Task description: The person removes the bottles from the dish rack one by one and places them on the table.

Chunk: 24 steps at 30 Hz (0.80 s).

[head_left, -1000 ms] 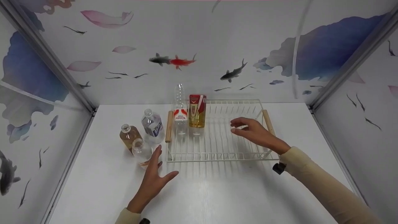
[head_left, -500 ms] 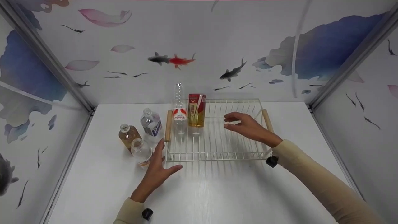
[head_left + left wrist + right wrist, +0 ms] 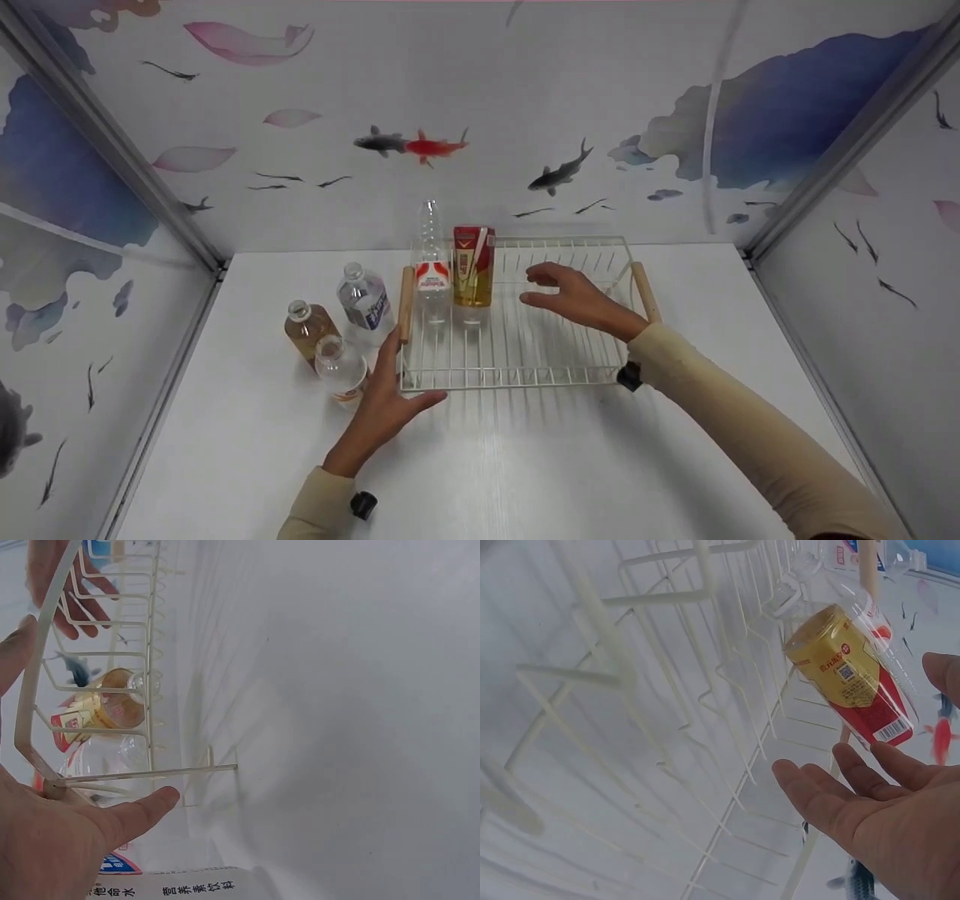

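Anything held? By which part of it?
Nothing is held: the right hand is over the rack, the left hand spread at its near left corner.

Five bottles (image 3: 364, 304) can be counted: three on the one table (image 3: 525, 465) and two in the one rack (image 3: 517, 387). The rack has two wooden handles (image 3: 406, 304). One left hand (image 3: 386, 397) and one right hand (image 3: 570, 298) show, with two sleeves (image 3: 720, 397) and two small black devices (image 3: 364, 505). On the back wall (image 3: 450, 67) are three whole fish (image 3: 435, 147), two dark and one red, and three pink petals (image 3: 291, 118).
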Motion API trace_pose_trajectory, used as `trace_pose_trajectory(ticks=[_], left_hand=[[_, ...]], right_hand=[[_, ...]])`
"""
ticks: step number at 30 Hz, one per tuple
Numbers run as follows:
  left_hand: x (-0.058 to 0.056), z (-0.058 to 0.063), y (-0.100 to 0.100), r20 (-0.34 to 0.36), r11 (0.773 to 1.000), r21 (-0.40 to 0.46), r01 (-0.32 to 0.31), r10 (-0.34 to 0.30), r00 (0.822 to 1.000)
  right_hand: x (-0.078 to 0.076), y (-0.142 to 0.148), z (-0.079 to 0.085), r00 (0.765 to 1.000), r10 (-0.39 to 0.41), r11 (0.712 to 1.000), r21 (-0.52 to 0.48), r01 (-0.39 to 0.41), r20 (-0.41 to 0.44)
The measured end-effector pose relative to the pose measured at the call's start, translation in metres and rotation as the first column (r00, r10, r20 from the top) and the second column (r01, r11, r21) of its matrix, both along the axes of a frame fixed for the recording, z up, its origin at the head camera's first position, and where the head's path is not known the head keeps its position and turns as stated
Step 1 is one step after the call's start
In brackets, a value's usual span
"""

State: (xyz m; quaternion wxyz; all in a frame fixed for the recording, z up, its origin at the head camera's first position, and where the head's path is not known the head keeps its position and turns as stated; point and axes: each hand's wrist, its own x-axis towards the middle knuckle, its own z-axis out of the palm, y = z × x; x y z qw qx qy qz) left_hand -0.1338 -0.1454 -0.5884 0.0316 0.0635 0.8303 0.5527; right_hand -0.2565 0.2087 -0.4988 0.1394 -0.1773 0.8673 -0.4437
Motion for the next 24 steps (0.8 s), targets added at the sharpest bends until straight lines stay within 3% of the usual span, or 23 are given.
trace_pose_trajectory(ticks=[9, 24], left_hand=[[-0.005, 0.001, 0.001, -0.009, 1.000, 0.021, 0.010, -0.010, 1.000], [-0.007, -0.001, 0.001, 0.009, 0.999, 0.053, 0.001, -0.001, 1.000]], right_hand=[[-0.009, -0.012, -0.005, 0.998, -0.001, 0.999, -0.045, 0.004, 0.065], [-0.027, -0.036, -0.019, 0.992, -0.023, 0.999, -0.039, 0.028, 0.121]])
